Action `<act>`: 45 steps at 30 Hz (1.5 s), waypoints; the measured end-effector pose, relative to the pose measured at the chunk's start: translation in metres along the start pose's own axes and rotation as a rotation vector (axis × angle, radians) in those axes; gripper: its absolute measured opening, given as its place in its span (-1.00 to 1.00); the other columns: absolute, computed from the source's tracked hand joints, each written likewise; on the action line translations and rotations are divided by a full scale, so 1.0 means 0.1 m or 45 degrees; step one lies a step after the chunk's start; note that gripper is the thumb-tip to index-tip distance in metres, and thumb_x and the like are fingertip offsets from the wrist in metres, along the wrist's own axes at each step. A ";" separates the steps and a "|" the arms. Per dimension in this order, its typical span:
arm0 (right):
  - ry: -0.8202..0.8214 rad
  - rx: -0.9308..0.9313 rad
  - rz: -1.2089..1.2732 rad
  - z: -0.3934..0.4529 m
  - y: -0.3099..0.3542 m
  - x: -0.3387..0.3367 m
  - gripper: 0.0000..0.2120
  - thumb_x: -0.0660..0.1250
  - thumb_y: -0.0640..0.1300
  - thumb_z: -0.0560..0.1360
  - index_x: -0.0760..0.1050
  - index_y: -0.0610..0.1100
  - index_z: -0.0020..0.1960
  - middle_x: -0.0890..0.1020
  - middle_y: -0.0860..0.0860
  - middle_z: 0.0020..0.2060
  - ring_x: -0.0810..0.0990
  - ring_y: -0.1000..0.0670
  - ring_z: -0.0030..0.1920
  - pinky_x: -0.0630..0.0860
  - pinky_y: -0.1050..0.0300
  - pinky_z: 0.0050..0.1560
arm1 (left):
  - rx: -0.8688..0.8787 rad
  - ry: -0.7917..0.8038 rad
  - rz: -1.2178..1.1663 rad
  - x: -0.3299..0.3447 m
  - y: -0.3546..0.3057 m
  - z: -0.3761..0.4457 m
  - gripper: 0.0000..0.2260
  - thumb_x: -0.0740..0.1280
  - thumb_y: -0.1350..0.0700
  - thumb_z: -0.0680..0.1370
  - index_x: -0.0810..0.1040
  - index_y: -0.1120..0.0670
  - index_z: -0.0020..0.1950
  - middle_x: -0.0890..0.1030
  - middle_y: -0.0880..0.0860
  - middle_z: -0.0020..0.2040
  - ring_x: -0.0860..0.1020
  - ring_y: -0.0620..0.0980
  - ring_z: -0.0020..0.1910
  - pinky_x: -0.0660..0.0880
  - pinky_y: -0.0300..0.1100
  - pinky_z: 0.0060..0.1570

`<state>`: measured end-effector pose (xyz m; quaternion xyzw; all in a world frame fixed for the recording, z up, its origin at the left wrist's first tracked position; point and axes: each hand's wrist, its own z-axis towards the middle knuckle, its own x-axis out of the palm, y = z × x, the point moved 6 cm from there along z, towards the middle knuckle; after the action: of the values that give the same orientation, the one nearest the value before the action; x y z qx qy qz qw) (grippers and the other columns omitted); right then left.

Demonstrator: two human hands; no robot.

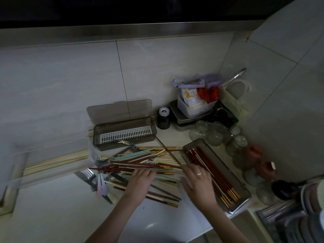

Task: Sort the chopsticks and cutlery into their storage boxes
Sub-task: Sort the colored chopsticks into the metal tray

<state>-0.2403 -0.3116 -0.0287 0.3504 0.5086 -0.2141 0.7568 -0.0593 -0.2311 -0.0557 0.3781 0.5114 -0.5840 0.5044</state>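
so left hand (140, 183) lies spread on the chopstick pile (140, 162); right hand (199, 181) blurry, looks spread, beside the box (243, 188).

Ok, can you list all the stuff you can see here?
storage box with lid up: one, grey, white slotted tray, by the wall
storage box: one, holds red chopsticks with gold ends, at right
chopstick pile: many, red, mint, pale wood, on the counter
forks: several, silver, left of pile
glass jars: several, clear, in the corner
black bottle: one, white cap
left hand: on the pile
right hand: ring on, beside the right box
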 end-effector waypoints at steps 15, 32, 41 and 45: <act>-0.173 0.133 -0.006 0.14 -0.19 -0.22 -0.56 0.32 -0.33 0.41 0.53 -0.01 0.24 0.65 0.01 -0.05 0.61 -0.05 -0.04 0.54 -0.11 -0.01 | -0.206 -0.110 -0.183 -0.18 0.10 -0.09 -0.73 0.47 0.19 0.38 0.58 0.09 0.06 0.62 -0.02 -0.15 0.56 -0.15 -0.40 0.39 -0.41 -0.51; 0.195 -0.001 0.535 0.23 0.14 0.09 -0.71 0.23 -0.19 0.56 0.51 -0.06 0.26 0.55 0.00 0.13 0.52 0.08 0.13 0.46 0.22 0.15 | -0.040 -0.052 -0.284 -0.30 -0.51 0.29 -0.90 0.29 0.14 0.57 0.54 0.10 0.06 0.61 0.02 -0.10 0.59 -0.03 -0.15 0.37 -0.30 -0.27; 0.116 0.110 -0.025 0.21 -0.10 -0.03 -0.80 0.17 -0.05 0.57 0.55 0.04 0.07 0.59 0.09 -0.01 0.52 -0.01 0.06 0.36 -0.04 0.15 | -0.107 0.027 -0.134 -0.21 -0.13 0.11 -0.68 0.49 0.22 0.31 0.57 -0.04 -0.01 0.60 -0.07 -0.12 0.59 -0.02 -0.11 0.49 -0.15 -0.19; 0.319 -0.153 0.127 0.23 0.19 0.09 -0.77 0.17 -0.14 0.55 0.53 -0.01 0.12 0.62 0.01 -0.04 0.58 -0.05 0.01 0.39 0.12 -0.03 | -0.007 -0.013 -0.120 -0.18 -0.29 0.17 -0.61 0.52 0.23 0.30 0.56 -0.02 0.06 0.57 -0.03 -0.04 0.56 0.02 -0.04 0.51 -0.14 -0.14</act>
<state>-0.2093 -0.3159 -0.0250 0.3531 0.5931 -0.1000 0.7167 -0.0826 -0.2452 -0.0290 0.3491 0.5277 -0.6077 0.4799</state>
